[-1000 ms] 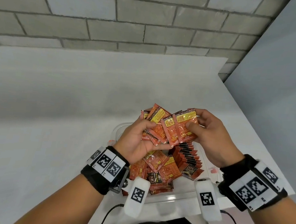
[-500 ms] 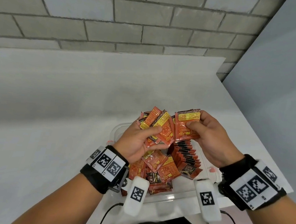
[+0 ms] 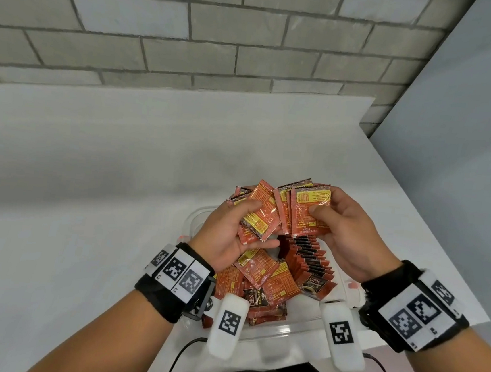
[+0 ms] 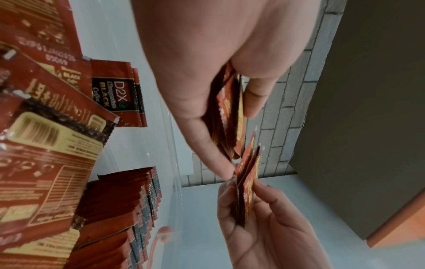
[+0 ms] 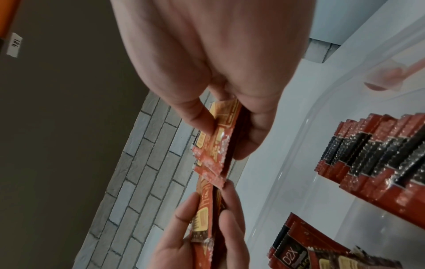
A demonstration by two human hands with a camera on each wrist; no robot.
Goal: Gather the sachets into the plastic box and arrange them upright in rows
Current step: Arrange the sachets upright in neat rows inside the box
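Two hands (image 3: 287, 235), each gripping several sachets (image 3: 307, 212).

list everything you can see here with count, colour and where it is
plastic box: one, clear, on the table's near right corner
row of sachets: one row, too many to count, red and black, upright in the box's right side
loose sachets: several, red with yellow panels, in a heap in the box's left side
table: one, white, against the wall
brick wall: grey, behind the table
left sachets: a fanned bunch, red and yellow, above the box
right sachets: a few stacked, red and yellow, above the box
wrist bands: two, black with white markers, one per wrist
left hand: grips the left sachets
right hand: pinches the right sachets
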